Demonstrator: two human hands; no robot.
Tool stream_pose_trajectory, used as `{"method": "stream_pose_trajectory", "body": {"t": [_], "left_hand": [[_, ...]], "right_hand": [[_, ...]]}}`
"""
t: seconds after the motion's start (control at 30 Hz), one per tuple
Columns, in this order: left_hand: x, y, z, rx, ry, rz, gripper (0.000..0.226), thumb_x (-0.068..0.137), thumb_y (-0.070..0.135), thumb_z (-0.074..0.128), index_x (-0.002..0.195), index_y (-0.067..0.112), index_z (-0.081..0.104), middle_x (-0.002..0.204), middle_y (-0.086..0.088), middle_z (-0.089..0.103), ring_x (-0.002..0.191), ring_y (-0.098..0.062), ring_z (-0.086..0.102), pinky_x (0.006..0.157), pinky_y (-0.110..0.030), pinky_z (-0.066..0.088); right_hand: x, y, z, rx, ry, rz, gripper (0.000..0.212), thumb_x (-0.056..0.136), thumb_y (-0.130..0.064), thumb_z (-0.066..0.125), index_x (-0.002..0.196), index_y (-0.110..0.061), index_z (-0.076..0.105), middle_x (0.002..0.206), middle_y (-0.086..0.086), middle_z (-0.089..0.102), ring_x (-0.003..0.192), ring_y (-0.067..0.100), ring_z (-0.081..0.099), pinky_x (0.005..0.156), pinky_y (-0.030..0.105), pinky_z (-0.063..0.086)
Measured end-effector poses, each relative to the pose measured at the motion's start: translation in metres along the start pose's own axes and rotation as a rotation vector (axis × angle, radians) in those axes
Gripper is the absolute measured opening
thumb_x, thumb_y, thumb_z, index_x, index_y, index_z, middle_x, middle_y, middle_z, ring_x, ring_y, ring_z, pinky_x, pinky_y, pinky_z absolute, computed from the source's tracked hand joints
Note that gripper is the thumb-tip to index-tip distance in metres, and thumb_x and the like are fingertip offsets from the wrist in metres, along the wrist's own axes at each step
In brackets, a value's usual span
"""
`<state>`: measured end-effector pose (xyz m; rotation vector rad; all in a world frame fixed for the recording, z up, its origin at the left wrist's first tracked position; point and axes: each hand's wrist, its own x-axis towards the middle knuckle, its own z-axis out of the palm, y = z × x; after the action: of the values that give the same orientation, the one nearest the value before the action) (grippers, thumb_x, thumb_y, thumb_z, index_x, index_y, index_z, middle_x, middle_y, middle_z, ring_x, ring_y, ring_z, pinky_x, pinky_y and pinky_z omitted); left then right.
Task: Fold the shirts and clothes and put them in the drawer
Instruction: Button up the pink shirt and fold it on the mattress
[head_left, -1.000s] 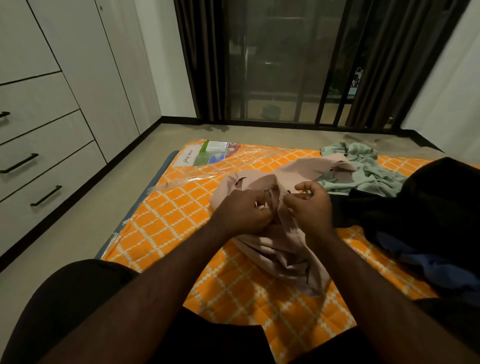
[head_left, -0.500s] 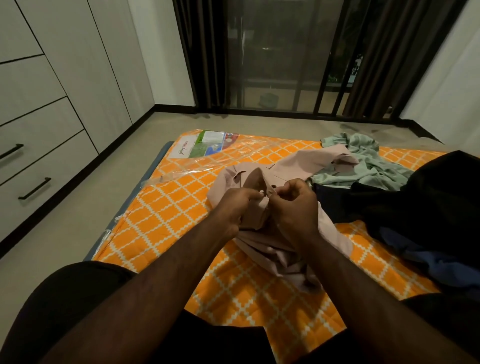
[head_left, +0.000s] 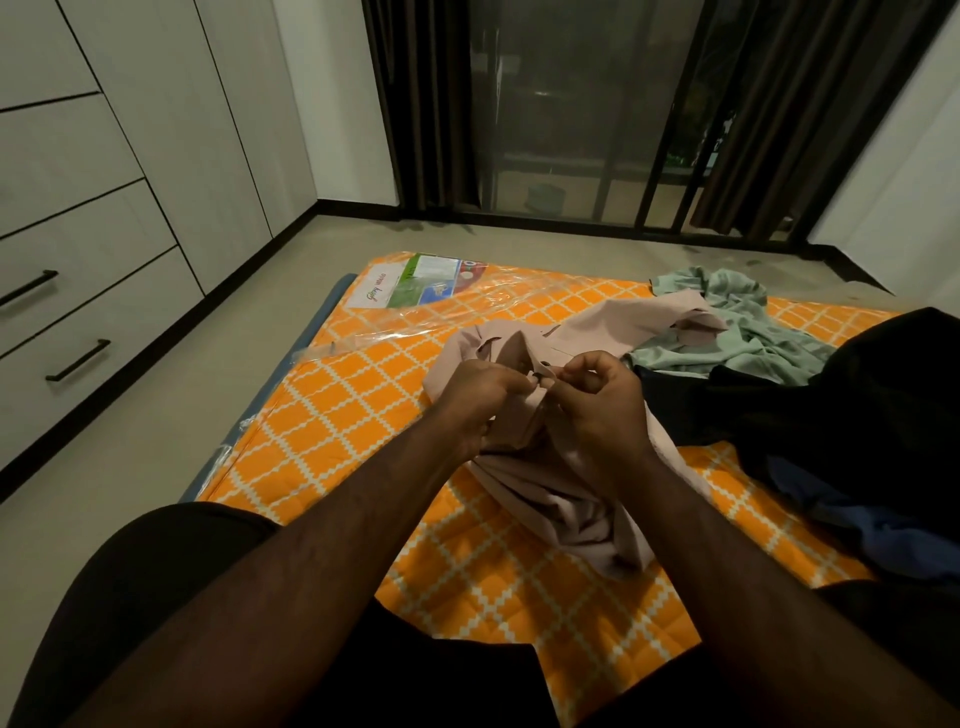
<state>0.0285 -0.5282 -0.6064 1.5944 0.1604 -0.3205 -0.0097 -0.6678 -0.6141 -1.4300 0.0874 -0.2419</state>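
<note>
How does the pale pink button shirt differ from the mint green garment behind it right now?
The pale pink button shirt is pinched at its front edge by the left hand and right hand; the mint green garment lies untouched. Pink is nearer the person, green farther back right. Both are unfolded, rumpled, on the orange patterned mattress.

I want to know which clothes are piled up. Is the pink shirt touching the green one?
Touching. In the head view, a flap of the pink shirt lies over the near edge of the green garment, with no mattress showing between them.
</note>
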Motion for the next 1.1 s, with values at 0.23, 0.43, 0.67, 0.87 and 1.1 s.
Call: {"method": "stream_pose_trajectory", "body": {"t": [0.23, 0.43, 0.67, 0.87, 1.1], "left_hand": [[-0.002, 0.003, -0.006, -0.005, -0.004, -0.045, 0.025, 0.08, 0.014, 0.079, 0.102, 0.003, 0.075, 0.1, -0.012, 0.076, 0.095, -0.031, 0.071, 0.08, -0.047, 0.06], [-0.003, -0.001, -0.005, 0.087, -0.063, 0.012, 0.009, 0.086, 0.013, 0.076, 0.088, 0.005, 0.079, 0.094, -0.013, 0.076, 0.097, -0.033, 0.071, 0.087, -0.051, 0.059], [-0.004, 0.007, -0.003, 0.053, -0.117, 0.011, 0.025, 0.094, 0.037, 0.071, 0.092, 0.014, 0.078, 0.098, -0.006, 0.077, 0.1, -0.029, 0.07, 0.088, -0.048, 0.058], [-0.005, 0.013, -0.003, -0.063, -0.201, 0.039, 0.013, 0.098, 0.029, 0.065, 0.107, 0.028, 0.074, 0.113, -0.001, 0.069, 0.121, -0.031, 0.06, 0.104, -0.056, 0.048], [-0.001, 0.008, -0.007, -0.068, -0.249, 0.083, 0.011, 0.087, 0.018, 0.075, 0.092, 0.026, 0.082, 0.109, -0.001, 0.075, 0.122, -0.031, 0.062, 0.104, -0.063, 0.047]], "right_hand": [[-0.003, -0.005, -0.005, -0.27, -0.053, -0.143, 0.013, 0.088, 0.006, 0.073, 0.093, 0.002, 0.061, 0.089, 0.006, 0.074, 0.073, 0.003, 0.072, 0.06, 0.018, 0.055], [0.009, -0.006, -0.018, -0.62, -0.127, -0.299, 0.022, 0.084, -0.007, 0.082, 0.089, -0.019, 0.064, 0.088, -0.003, 0.074, 0.081, 0.006, 0.072, 0.069, 0.022, 0.061], [0.011, -0.012, -0.019, -0.71, -0.125, -0.466, 0.021, 0.08, -0.01, 0.084, 0.088, -0.015, 0.065, 0.08, -0.006, 0.069, 0.076, 0.005, 0.067, 0.064, 0.014, 0.055], [0.009, -0.012, -0.015, -0.506, -0.011, -0.427, 0.025, 0.081, -0.007, 0.085, 0.091, -0.011, 0.062, 0.085, 0.001, 0.074, 0.078, 0.008, 0.073, 0.068, 0.023, 0.061], [0.01, -0.016, -0.018, -0.294, -0.014, -0.3, 0.027, 0.082, -0.003, 0.083, 0.1, -0.005, 0.062, 0.094, 0.011, 0.078, 0.092, 0.019, 0.077, 0.082, 0.049, 0.063]]}}
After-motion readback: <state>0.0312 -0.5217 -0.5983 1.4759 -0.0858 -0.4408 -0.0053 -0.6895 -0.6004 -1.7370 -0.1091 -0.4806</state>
